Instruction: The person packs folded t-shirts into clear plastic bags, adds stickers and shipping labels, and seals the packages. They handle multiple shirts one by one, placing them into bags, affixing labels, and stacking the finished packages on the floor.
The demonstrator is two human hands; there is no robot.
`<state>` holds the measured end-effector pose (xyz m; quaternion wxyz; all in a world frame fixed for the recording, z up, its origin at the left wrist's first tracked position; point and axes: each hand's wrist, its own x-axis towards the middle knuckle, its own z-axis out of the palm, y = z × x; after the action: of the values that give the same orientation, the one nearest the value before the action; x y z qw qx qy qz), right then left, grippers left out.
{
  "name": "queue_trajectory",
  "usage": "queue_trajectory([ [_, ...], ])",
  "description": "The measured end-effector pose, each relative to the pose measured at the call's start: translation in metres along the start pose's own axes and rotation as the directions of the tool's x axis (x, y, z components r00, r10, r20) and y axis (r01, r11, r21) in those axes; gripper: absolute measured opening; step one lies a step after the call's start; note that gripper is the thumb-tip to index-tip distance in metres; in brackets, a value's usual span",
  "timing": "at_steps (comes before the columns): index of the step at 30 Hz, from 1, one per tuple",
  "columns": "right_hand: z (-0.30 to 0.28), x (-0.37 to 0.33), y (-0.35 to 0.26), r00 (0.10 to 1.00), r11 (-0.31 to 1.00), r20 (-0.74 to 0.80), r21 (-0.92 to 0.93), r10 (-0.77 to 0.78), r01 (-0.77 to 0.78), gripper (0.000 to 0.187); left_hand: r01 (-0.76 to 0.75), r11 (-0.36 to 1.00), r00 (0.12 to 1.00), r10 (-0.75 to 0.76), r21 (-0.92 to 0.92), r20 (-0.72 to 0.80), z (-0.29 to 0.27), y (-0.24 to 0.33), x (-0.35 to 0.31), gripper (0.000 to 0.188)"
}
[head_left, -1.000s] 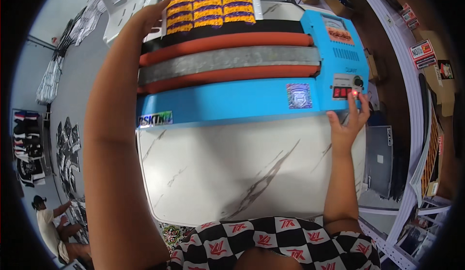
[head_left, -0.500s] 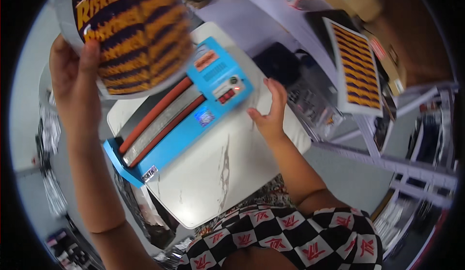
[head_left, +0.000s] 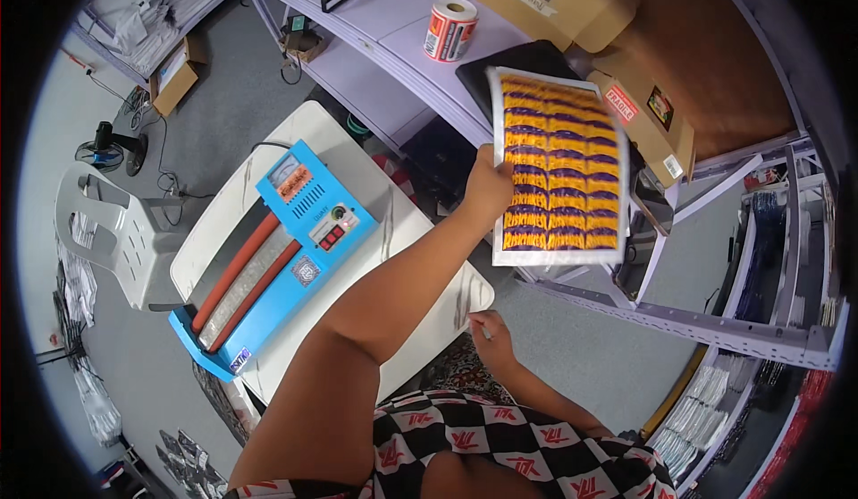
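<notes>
My left hand [head_left: 488,186] is shut on the left edge of a white-bordered sheet of printed labels [head_left: 563,173], orange lettering on purple in repeated rows. The arm reaches across to the right, holding it over the shelf's front edge, before a black flat item [head_left: 483,74]. Whether another sheet lies beneath it is hidden. My right hand [head_left: 494,342] hangs low by the corner of the marble-patterned table [head_left: 451,307], fingers curled, nothing visible in them. On that table stands a blue roller machine [head_left: 308,222], like a laminator, with red rollers and a control panel.
A roll of red-and-white stickers [head_left: 450,29] and cardboard boxes [head_left: 554,3] sit on the lilac shelf [head_left: 393,29]. A grey plastic chair [head_left: 125,240] stands left of the table, a black fan [head_left: 116,148] behind it. Racks of folded packs [head_left: 706,418] line the right.
My left hand has carried the label sheet from upper left across to the shelf on the right. My right hand has drawn back and down from beside the machine, its spread fingers now curled.
</notes>
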<state>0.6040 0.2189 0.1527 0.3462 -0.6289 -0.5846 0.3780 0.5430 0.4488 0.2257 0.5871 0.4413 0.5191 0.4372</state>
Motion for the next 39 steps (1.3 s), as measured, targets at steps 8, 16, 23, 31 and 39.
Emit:
queue_trajectory([
  [8, 0.019, 0.010, -0.026, 0.964, 0.986, 0.259, 0.165, -0.053, 0.010, 0.011, 0.263, 0.954, 0.936, -0.288, 0.143, 0.200, 0.017, 0.009, 0.033, 0.036],
  [16, 0.114, -0.001, -0.048, 0.665, 0.790, 0.491, 0.082, -0.563, 0.608, 0.022, -0.227, 0.860, 0.974, 0.204, 0.458, 0.099, -0.157, -0.035, -0.106, 0.042],
  [23, 0.227, -0.031, -0.034, 0.806, 0.756, 0.460, -0.354, -0.372, 0.551, 0.037, 0.408, 0.649, 0.875, -0.076, 0.642, -0.479, -0.375, -0.118, -0.415, 0.011],
  [31, 0.233, -0.035, -0.033, 0.748, 0.510, 0.455, -0.548, -0.484, 0.663, 0.032, 0.694, 0.515, 0.719, -0.457, 0.504, -0.523, -0.417, -0.185, -0.607, 0.013],
  [39, 0.239, -0.038, -0.036, 0.748, 0.483, 0.447, -0.576, -0.490, 0.660, 0.035, 0.480, 0.642, 0.871, -0.265, 0.598, -0.415, -0.458, -0.168, -0.523, 0.013],
])
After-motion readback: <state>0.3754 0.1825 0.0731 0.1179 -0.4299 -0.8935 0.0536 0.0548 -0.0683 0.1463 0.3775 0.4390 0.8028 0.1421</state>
